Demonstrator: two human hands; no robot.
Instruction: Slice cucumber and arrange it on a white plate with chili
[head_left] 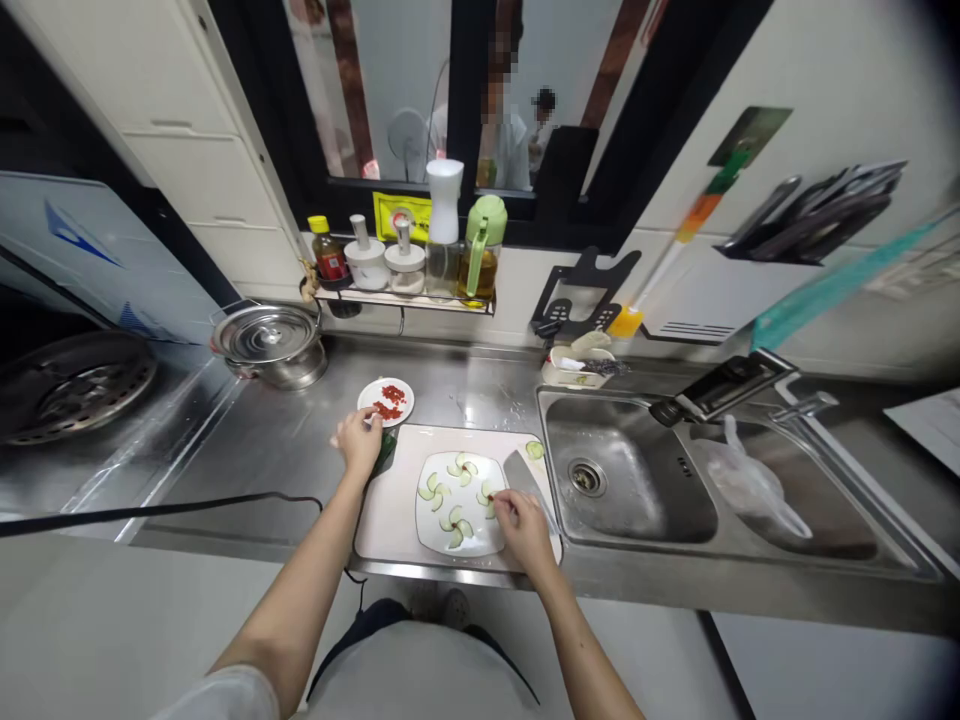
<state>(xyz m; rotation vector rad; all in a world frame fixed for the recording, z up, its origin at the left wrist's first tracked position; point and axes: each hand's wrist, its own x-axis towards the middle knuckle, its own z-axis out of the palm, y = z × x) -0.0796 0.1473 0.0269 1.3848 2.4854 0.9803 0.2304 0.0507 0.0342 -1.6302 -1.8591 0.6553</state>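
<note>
Two bare hands worked over a metal table (465,385) at the centre of the frame. A square white plate (460,495) lay on a pale cutting board (390,530), just below the middle of the view. It bore four whorls of thin green slices (455,526), set at its top, left, bottom and right; small dark reddish specks marked the centres of the upper and lower whorls. The right hand (523,525) reached in from the lower right, its thumb and fingertips drawn close together at the right whorl; whether they gripped a piece could not be told. The left hand (358,441), left of centre, was bent with its fingers near together at the lower edge of a small white dish (366,398); its grip was too small to make out. The dish carried red pieces (393,393) in two clusters. A dark green item (385,450) showed beside the left wrist. A broad-bladed knife (527,480) lay along the right side of the board, with a few loose slices (534,450) near the board's upper right corner. A lidded metal pot (292,365) stood at the left, a shelf (405,298) of seasoning containers (367,266) hung above, and a two-basin sink (637,460) occupied the right, a clear plastic bag (750,485) in its farther basin.
</note>
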